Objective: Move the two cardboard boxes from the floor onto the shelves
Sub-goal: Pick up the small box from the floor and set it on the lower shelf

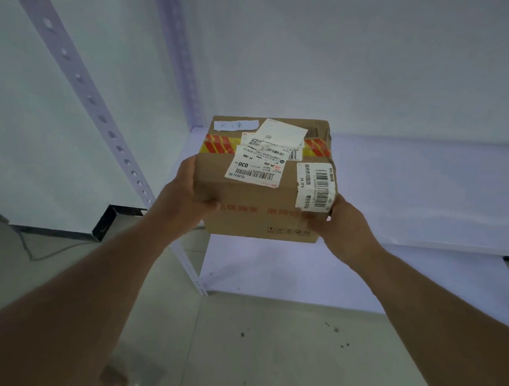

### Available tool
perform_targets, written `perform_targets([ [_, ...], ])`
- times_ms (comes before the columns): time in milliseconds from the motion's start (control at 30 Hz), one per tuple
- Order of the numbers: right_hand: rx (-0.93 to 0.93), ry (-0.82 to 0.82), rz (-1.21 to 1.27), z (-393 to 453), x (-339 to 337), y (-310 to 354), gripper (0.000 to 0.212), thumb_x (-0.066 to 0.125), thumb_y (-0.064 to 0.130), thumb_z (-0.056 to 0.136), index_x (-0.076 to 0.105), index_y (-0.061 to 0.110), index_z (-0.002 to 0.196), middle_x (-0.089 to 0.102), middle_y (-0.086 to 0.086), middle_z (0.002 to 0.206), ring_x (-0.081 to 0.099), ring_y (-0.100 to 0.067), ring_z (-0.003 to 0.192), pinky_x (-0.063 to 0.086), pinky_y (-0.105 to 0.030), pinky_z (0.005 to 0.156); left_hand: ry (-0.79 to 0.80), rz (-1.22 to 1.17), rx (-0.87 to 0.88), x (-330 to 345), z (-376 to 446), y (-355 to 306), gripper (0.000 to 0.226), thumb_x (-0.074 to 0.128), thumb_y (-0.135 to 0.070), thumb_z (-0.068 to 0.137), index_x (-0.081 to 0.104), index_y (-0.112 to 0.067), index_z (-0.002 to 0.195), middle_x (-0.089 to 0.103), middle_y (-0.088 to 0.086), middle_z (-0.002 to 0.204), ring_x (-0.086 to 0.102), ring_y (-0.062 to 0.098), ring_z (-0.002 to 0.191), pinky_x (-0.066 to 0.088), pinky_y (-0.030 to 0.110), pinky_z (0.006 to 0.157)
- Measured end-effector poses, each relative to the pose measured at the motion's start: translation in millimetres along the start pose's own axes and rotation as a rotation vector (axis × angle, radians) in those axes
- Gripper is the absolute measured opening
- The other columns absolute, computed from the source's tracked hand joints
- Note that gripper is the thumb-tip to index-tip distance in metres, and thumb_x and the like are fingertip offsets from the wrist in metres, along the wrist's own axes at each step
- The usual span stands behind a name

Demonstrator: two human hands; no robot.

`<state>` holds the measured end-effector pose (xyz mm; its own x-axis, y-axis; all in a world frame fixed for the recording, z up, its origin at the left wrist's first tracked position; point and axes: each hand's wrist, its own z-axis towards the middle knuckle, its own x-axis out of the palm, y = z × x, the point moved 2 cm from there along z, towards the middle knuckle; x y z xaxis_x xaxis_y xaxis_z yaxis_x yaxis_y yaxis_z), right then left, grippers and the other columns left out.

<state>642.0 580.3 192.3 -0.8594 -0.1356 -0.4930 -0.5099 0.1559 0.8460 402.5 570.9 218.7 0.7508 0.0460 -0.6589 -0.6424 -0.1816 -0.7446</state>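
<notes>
A brown cardboard box (247, 198) with white shipping labels and red-yellow tape is held out in front of me in the air. My left hand (187, 196) grips its left side and my right hand (344, 225) grips its lower right corner. The box hovers over the front left part of a white shelf board (421, 181); I cannot tell whether its far edge touches the board. A lower white shelf (273, 268) lies beneath it. No second box is in view.
A perforated white shelf upright (105, 124) runs diagonally at the left, another (183, 60) stands behind. White walls enclose the shelves. The grey tiled floor (256, 351) lies below. A black bracket (114, 219) and a cable (43, 254) sit at the left wall.
</notes>
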Motion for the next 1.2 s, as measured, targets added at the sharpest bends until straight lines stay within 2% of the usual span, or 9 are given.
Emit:
perform_targets([
  [167,-0.004,-0.027,-0.037,14,2,-1,0.045,0.062,0.011,0.086,0.052,0.019,0.129,0.056,0.011,0.094,0.055,-0.011,0.087,0.04,-0.004,0.055,-0.019,-0.003,0.006,5,17,17,0.08,0.067,-0.015,0.085,0.023,-0.027,0.15,0.057,-0.004,0.116,0.058,0.021,0.103,0.045,0.032,0.088],
  [267,-0.013,-0.047,-0.078,32,1,1,0.043,0.062,0.014,0.086,0.053,0.021,0.128,0.056,0.01,0.102,0.052,-0.011,0.093,0.035,-0.006,0.059,-0.059,0.004,0.021,7,33,20,0.078,0.069,-0.019,0.084,0.028,-0.026,0.15,0.064,0.002,0.125,0.061,0.024,0.109,0.045,0.032,0.09],
  [367,-0.017,-0.051,-0.091,46,1,5,0.042,0.063,0.014,0.086,0.054,0.021,0.126,0.056,0.01,0.101,0.052,-0.006,0.08,0.037,-0.002,0.053,-0.088,0.028,0.031,7,51,20,0.077,0.07,-0.021,0.083,0.031,-0.025,0.149,0.063,0.007,0.131,0.059,0.03,0.118,0.043,0.03,0.088],
  [533,-0.027,-0.066,-0.113,62,1,7,0.044,0.064,0.015,0.084,0.054,0.021,0.126,0.057,0.009,0.104,0.051,-0.011,0.095,0.033,-0.005,0.06,-0.074,0.026,0.034,5,71,20,0.077,0.069,-0.021,0.083,0.031,-0.026,0.149,0.062,0.007,0.133,0.057,0.03,0.121,0.039,0.028,0.086],
  [800,-0.026,-0.067,-0.094,66,0,5,0.045,0.065,0.013,0.083,0.053,0.021,0.126,0.057,0.01,0.104,0.052,-0.01,0.095,0.032,-0.004,0.058,-0.014,-0.008,0.043,2,72,15,0.076,0.067,-0.018,0.086,0.028,-0.024,0.15,0.061,0.002,0.126,0.058,0.024,0.111,0.039,0.027,0.084],
  [900,0.004,-0.073,-0.097,67,-3,6,0.054,0.067,0.012,0.08,0.048,0.018,0.131,0.058,0.008,0.113,0.055,-0.015,0.107,0.039,-0.009,0.068,0.034,-0.073,0.006,4,67,16,0.087,0.07,-0.014,0.083,0.018,-0.021,0.153,0.054,-0.003,0.13,0.055,0.017,0.112,0.043,0.021,0.084],
  [967,0.043,-0.084,-0.121,68,-5,5,0.074,0.07,0.015,0.076,0.037,0.015,0.143,0.055,0.002,0.135,0.049,-0.019,0.127,0.046,-0.027,0.094,0.044,-0.186,-0.037,5,61,20,0.104,0.074,-0.017,0.078,0.005,-0.023,0.156,0.042,0.001,0.153,0.048,0.021,0.134,0.044,0.037,0.104],
  [1033,0.09,-0.094,-0.155,62,-7,6,0.086,0.072,0.02,0.076,0.026,0.015,0.149,0.042,-0.005,0.151,0.038,-0.022,0.139,0.037,-0.039,0.109,0.016,-0.233,-0.078,6,48,21,0.105,0.072,-0.018,0.082,-0.002,-0.025,0.156,0.025,0.005,0.163,0.034,0.023,0.145,0.036,0.047,0.113],
  [1200,0.181,-0.174,-0.091,8,7,4,0.08,0.065,0.033,0.084,0.025,0.008,0.149,0.037,-0.01,0.153,0.037,-0.025,0.139,0.033,-0.028,0.099,-0.078,-0.505,-0.216,16,-24,33,0.087,0.066,-0.018,0.087,0.011,-0.021,0.155,0.029,0.008,0.161,0.038,0.017,0.141,0.037,0.028,0.105],
])
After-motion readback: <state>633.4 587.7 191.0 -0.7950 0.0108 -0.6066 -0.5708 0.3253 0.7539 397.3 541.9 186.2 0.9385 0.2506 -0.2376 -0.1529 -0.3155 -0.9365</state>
